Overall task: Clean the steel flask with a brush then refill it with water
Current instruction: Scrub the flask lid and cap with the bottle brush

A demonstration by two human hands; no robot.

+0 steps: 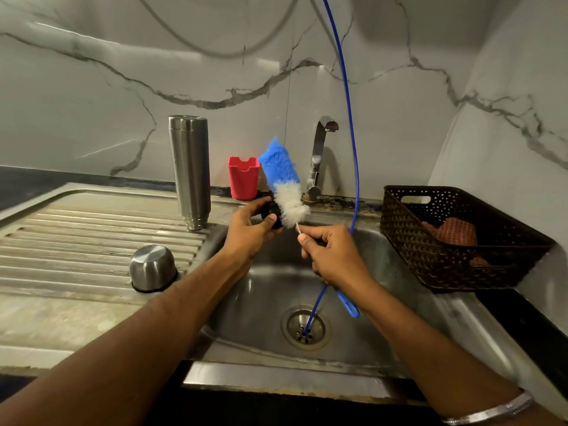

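- Steel flask stands upside down, mouth end on the ribbed draining board, left of and beyond the left hand; not touching either hand.
- Brush: blue-and-white bristle head points up and away, tilted left, above and between the two hands. Its thin wire stem runs down into the right hand; the blue handle end sticks out below that hand.
- Right hand: fingers curled round the brush stem, thumb on top, held over the sink basin.
- Left hand: fingers and thumb curled round a small black stopper, held just beside the white bristles; cannot tell whether bristles and stopper touch.
- Steel cup-lid sits mouth down on the draining board, left of the left forearm, nearer to me than the flask.
- Red plastic holder stands on the ledge beyond the left hand, between flask and tap.
- Tap rises beyond the right hand; no water seen at the spout.
- Thin blue tube drops from above, passes behind the right hand and ends in the drain below both hands.
- Dark woven basket rests right of the right hand, a reddish cloth inside it.
- Silver bangle on the right wrist.
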